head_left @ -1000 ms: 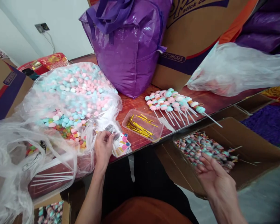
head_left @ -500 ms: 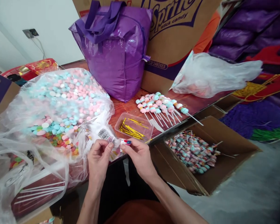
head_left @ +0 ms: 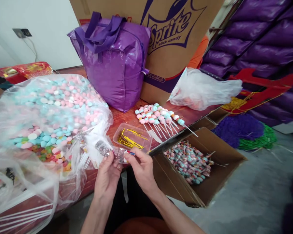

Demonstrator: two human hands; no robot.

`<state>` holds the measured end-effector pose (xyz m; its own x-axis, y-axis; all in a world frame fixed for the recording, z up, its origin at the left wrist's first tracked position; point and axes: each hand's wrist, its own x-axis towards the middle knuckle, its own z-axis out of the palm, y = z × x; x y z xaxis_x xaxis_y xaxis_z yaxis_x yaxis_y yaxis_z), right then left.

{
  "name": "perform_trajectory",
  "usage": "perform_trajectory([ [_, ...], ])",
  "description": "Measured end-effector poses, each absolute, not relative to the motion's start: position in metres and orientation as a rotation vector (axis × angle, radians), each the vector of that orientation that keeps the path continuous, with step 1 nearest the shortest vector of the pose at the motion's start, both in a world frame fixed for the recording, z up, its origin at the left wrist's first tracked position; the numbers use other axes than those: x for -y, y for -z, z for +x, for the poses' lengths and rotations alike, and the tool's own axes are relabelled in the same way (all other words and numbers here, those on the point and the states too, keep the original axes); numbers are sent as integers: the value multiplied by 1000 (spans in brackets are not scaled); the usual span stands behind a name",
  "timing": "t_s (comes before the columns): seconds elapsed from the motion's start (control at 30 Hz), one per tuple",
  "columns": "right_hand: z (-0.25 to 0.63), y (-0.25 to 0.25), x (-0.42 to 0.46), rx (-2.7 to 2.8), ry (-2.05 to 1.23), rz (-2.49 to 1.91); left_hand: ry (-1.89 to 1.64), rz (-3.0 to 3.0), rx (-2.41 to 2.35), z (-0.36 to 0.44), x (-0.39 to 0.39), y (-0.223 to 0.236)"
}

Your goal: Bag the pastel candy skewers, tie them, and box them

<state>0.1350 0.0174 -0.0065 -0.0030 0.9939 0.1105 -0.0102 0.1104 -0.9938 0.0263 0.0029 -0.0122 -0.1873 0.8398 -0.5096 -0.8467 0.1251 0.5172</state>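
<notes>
The fingers of both the left hand (head_left: 107,178) and the right hand (head_left: 143,170) pinch a small clear printed wrapper (head_left: 118,154), stretched between them over the near edge of the bench (head_left: 118,117). Just beyond it, a clear plastic tray (head_left: 146,142) holds gold twist ties (head_left: 129,142). To the left, a big transparent bag (head_left: 107,114) bulges with pink and blue candies (head_left: 73,100). Right of the tray lie candy skewers (head_left: 158,114); nearer, an open cardboard box (head_left: 224,151) contains many more wrapped skewers (head_left: 189,164). On the far side stand a purple zip bag (head_left: 112,71) and a Sprite stick candy carton (head_left: 171,66).
</notes>
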Motion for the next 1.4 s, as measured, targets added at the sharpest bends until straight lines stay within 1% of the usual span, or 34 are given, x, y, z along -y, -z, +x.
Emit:
perform_trajectory([
  [0.17,140,13,-18,1330,-1000,-1153,-1751,180,-1102,34,-1,10],
  [0.4,153,11,-31,1541,-872,-1121,-1708,103,-1068,27,-8,4],
  [0.57,160,9,-54,1541,-811,-1213,-1842,80,-1115,28,-23,0],
  [0.67,172,8,-85,1601,-548,-1429,-1900,37,-1117,25,-33,4],
  [0.8,195,13,-138,1945,-111,-2001,-1895,-30,-1093,15,-41,12],
  [0.87,203,19,-158,2071,-39,-2124,-1884,-62,-1097,12,-42,15],
  [1.03,203,32,-176,2153,-29,-2091,-1870,-115,-1111,10,-43,23],
  [1.17,196,30,-173,2061,7,-2055,-1910,-133,-1096,6,-45,27],
  [1.23,197,26,-166,1964,-20,-1931,-1923,-163,-1103,3,-46,28],
  [1.3,200,23,-151,1849,-143,-1715,-1923,-198,-1099,0,-47,27],
  [1.4,205,20,-115,1708,-427,-1425,-1940,-247,-1085,-3,-47,24],
])
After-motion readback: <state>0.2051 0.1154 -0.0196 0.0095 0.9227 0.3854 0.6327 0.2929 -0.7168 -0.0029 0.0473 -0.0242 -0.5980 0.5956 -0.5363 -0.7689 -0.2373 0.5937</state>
